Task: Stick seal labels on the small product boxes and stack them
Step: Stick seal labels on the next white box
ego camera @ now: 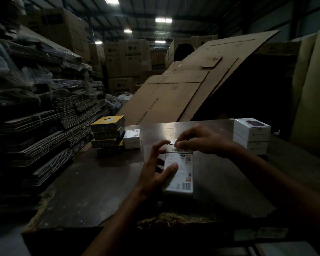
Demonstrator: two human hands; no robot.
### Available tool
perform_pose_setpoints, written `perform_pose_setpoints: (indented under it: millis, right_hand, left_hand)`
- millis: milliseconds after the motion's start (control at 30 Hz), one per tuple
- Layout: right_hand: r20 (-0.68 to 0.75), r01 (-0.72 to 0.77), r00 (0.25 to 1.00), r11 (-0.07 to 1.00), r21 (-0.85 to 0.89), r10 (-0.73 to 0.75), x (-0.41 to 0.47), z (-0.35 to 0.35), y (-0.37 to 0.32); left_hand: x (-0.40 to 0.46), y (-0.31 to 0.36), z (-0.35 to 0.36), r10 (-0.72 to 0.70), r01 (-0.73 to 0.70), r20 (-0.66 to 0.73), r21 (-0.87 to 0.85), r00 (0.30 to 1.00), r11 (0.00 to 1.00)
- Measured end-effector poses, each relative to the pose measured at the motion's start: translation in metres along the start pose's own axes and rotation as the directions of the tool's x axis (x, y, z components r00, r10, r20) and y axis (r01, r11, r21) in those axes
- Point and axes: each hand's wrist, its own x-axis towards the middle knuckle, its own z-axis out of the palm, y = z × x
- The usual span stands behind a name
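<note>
On the dark surface [100, 182] the left hand [155, 170] steadies a light, stiff white product box [179, 174], thumb curled on its face, while the right hand's [199, 139] fingers pinch a flimsy seal label [172, 141] at its far edge.

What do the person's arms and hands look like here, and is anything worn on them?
Both arms are bare as far as the view shows: no sleeves, gloves, watch or rings can be made out on the left hand or the right hand. The lighting is dim, so small details could be missed.
</note>
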Motion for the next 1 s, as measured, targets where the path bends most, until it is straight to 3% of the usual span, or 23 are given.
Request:
perform_pose_setpoints:
  millis: [167, 500, 733, 1000]
  right_hand:
    - [0.104, -0.164, 0.982, 0.983, 0.087, 0.155, 0.008, -0.008, -0.011]
    - [0.13, -0.412, 0.909, 0.902, 0.132, 0.396, 0.021, -0.005, -0.02]
    - [0.131, -0.373, 0.924, 0.924, 0.085, 0.361, 0.023, -0.007, -0.019]
    - [0.108, -0.135, 0.983, 0.983, -0.122, 0.148, 0.016, -0.007, -0.019]
  left_hand:
    - [-0.002, 0.0, 0.002, 0.003, -0.003, 0.027, -0.007, 1.0, 1.0]
    - [-0.003, 0.006, 0.001, 0.026, -0.037, 0.132, 0.082, 0.991, 0.996]
    - [-0.002, 0.006, -0.002, 0.029, -0.045, 0.156, 0.099, 0.987, 0.994]
    - [-0.001, 0.006, -0.001, 0.062, -0.076, 0.152, 0.091, 0.986, 0.993]
